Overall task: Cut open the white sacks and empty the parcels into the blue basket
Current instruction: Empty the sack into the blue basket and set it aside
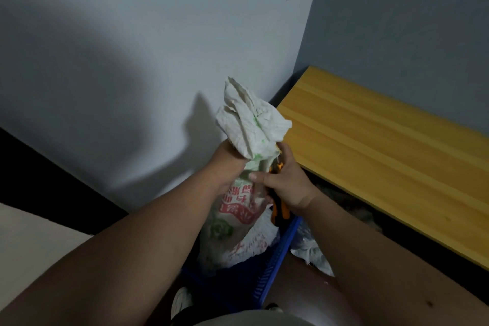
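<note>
Centre frame: left hand (pixel 227 164) grips bunched neck of white sack (pixel 246 188), standing in blue basket (pixel 275 259). Right hand (pixel 285 182) holds orange-handled cutter (pixel 281 209), thumb against sack. Risk: blade near left fingers; slip nicks hand or parcels.

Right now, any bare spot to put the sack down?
The yellow wooden board on the right shows bare along its visible length. The blue basket is crowded: the white sack, gripped by left hand and right hand, fills it.
</note>
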